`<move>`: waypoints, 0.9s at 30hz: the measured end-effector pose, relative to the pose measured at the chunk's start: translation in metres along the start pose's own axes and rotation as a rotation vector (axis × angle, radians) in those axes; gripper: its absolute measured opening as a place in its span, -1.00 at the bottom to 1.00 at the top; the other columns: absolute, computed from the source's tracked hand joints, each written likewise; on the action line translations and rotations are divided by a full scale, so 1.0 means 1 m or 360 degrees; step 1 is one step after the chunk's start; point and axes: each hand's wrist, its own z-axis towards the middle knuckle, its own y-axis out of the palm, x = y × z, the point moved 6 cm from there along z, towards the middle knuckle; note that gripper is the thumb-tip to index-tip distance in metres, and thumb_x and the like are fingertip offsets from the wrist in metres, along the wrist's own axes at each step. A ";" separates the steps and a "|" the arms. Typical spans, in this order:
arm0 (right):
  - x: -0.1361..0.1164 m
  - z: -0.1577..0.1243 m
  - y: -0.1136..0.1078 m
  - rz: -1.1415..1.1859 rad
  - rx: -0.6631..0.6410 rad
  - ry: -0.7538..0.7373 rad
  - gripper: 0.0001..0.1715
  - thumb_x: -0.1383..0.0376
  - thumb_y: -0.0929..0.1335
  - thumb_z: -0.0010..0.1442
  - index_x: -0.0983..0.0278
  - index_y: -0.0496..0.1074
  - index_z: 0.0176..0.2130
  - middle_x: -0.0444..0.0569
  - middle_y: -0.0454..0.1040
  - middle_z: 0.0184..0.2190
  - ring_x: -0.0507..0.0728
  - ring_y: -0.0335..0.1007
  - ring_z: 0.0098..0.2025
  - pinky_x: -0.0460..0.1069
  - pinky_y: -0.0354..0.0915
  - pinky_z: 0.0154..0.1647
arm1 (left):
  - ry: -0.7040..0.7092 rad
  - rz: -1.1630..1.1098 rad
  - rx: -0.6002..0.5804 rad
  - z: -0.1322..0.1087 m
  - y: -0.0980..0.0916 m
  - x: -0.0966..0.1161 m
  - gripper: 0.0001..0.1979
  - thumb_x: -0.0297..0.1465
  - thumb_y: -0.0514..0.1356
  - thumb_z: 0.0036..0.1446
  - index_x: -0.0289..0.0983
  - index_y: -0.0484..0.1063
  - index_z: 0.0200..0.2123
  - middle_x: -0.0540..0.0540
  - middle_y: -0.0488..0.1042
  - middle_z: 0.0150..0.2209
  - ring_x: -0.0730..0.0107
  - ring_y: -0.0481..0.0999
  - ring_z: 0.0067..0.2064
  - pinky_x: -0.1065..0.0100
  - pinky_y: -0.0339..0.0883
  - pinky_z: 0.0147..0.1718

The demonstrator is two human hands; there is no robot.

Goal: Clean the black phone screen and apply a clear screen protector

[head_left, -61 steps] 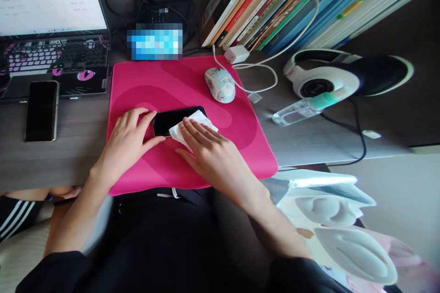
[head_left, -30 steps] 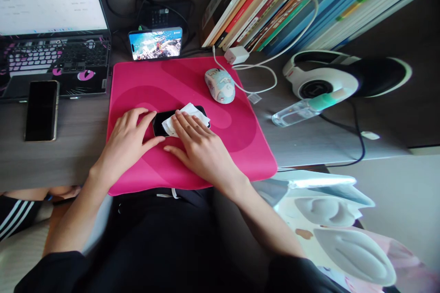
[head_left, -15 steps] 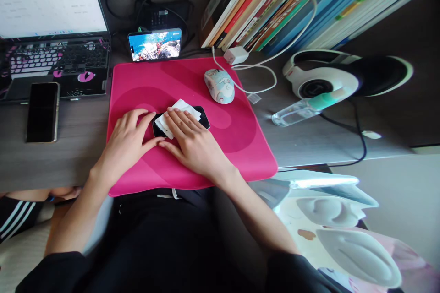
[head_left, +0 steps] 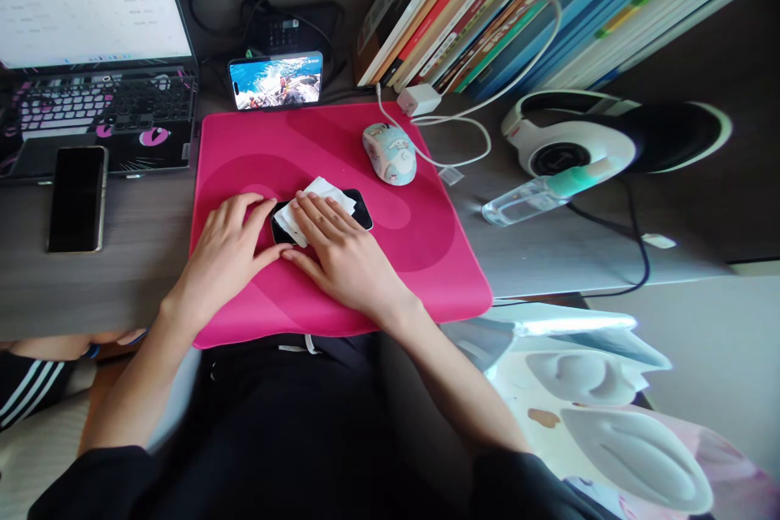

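The flat right hand (head_left: pixel 346 250) is pressing white paper tissue (head_left: pixel 287 219) farther left now; the left hand (head_left: pixel 227 240) is pinching the flat black phone (head_left: pixel 361 210).

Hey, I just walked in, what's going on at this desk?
A person's right hand lies flat over a white tissue on a black phone. The left hand holds that phone's left end between thumb and forefinger. The phone rests on a pink mat, near a patterned mouse.
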 end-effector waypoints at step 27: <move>-0.019 0.017 0.004 -0.0016 -0.0105 -0.0121 -0.16 -0.08 0.24 0.53 0.47 0.26 0.46 0.31 0.21 0.49 0.33 0.11 0.55 0.30 0.10 0.58 | 0.0012 -0.0006 0.0033 -0.002 0.004 -0.004 -0.52 -0.33 0.24 0.39 -0.26 0.28 0.32 -0.37 0.37 0.30 -0.19 0.41 0.31 -0.12 0.32 0.28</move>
